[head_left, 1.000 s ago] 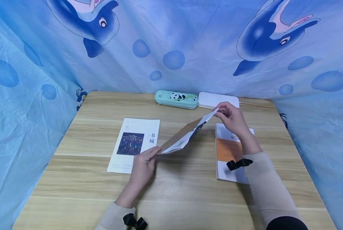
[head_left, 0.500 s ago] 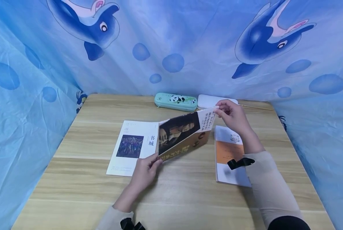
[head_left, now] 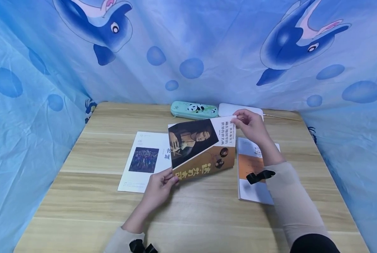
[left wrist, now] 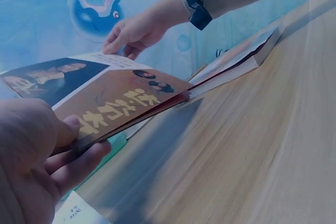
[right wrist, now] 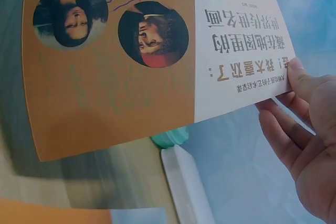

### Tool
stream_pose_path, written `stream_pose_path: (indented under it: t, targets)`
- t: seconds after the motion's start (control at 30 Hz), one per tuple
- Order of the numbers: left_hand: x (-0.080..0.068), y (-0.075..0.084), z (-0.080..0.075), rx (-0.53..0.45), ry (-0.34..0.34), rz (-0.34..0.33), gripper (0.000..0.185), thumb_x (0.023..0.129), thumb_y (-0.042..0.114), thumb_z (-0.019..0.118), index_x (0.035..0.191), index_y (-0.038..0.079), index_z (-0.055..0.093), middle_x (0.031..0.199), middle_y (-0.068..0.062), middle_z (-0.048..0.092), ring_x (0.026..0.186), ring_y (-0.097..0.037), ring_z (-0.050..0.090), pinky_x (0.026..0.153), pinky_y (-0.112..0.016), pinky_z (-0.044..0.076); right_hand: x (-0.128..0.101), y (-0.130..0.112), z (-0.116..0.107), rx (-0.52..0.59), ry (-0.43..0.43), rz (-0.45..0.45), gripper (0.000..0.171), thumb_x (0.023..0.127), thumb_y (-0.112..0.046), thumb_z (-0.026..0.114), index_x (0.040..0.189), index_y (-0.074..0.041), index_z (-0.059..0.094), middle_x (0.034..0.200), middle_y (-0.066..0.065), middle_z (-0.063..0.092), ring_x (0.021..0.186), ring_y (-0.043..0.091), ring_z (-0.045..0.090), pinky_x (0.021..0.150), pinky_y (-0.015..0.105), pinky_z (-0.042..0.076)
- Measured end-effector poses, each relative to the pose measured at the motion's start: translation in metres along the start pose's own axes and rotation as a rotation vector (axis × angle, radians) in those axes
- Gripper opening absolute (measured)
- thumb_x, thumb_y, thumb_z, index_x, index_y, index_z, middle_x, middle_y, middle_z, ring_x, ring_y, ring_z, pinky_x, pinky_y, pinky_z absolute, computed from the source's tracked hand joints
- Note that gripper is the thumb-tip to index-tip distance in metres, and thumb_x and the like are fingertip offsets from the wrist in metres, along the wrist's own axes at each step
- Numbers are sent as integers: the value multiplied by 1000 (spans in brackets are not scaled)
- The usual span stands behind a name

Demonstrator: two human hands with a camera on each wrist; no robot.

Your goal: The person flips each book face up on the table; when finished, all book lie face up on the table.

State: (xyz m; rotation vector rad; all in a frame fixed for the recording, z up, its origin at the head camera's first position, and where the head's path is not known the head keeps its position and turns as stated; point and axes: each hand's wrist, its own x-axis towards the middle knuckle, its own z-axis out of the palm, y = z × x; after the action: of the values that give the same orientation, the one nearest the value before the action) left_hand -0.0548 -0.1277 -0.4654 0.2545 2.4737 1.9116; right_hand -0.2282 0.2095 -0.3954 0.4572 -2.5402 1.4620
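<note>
A thin book (head_left: 204,147) with a painting and a brown panel on its cover is held above the table, tilted, between both hands. My left hand (head_left: 159,184) pinches its near left corner, thumb on the cover and fingers beneath, as the left wrist view shows. At the far right corner my right hand (head_left: 251,126) pinches the edge between thumb and fingers. Beneath the held book's left edge lies a white book (head_left: 137,179) with a dark picture. To the right, partly under my right forearm, a white and orange book (head_left: 251,165) lies flat.
A mint green pencil case (head_left: 194,110) with a panda stands at the table's back edge. Beside it is a white case (head_left: 227,109), with a thin stick (head_left: 283,117) to its right. A blue dolphin-print curtain (head_left: 188,42) encloses the back and sides of the wooden table (head_left: 204,218).
The held book has turned over from showing its underside, so that its painted cover now faces up. Both hands have kept hold of it and shifted only slightly.
</note>
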Motion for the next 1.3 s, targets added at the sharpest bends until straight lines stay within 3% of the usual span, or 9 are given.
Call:
stream_pose_path:
  t: [0.17, 0.3, 0.53, 0.77, 0.9, 1.03, 1.3]
  targets:
    - [0, 0, 2, 53, 102, -27, 28, 89, -7, 70, 117, -6, 71, 104, -20, 75, 96, -29, 75, 82, -25, 59, 2, 11, 10, 95, -19, 60, 22, 98, -10, 68, 116, 2, 66, 92, 15, 70, 70, 23, 67, 60, 25, 60]
    - [0, 0, 4, 53, 161, -61, 32, 87, -6, 72, 119, -9, 69, 104, -20, 75, 94, -29, 75, 82, -24, 59, 5, 18, 23, 98, 13, 135, 23, 98, -15, 69, 114, 1, 68, 92, 10, 72, 71, 15, 63, 60, 24, 56]
    - [1, -3, 9, -2, 190, -150, 45, 83, -5, 78, 125, -10, 64, 103, -22, 74, 94, -30, 75, 82, -25, 60, 6, 28, 45, 35, 50, 314, 30, 99, -22, 67, 123, -4, 69, 105, 12, 74, 88, 18, 64, 74, 23, 50]
    - [3, -9, 12, -76, 206, -203, 60, 82, -11, 75, 137, -12, 52, 125, -31, 63, 110, -39, 68, 87, -27, 57, 4, 40, 62, 83, -5, 333, 30, 99, -10, 65, 128, -2, 66, 119, 17, 71, 109, 29, 66, 93, 37, 54]
    - [4, -15, 15, -68, 224, -203, 58, 84, -11, 74, 137, -13, 53, 126, -33, 61, 111, -41, 67, 88, -27, 56, 2, 48, 73, 86, -92, 351, 36, 99, -9, 65, 134, -4, 62, 128, 17, 68, 118, 31, 63, 103, 43, 51]
    - [4, -18, 19, 5, 236, -179, 55, 85, -8, 75, 135, -13, 54, 123, -32, 63, 110, -40, 68, 88, -27, 56, -1, 55, 80, 45, -166, 366, 41, 99, -14, 66, 139, -6, 59, 131, 14, 67, 121, 29, 61, 107, 44, 47]
    - [10, -17, 17, 214, 320, -69, 39, 89, 7, 77, 124, -7, 67, 114, -26, 70, 98, -34, 74, 84, -32, 60, -10, 56, 76, -114, -265, 265, 41, 97, -18, 70, 135, -5, 61, 116, 12, 68, 105, 27, 62, 95, 44, 52]
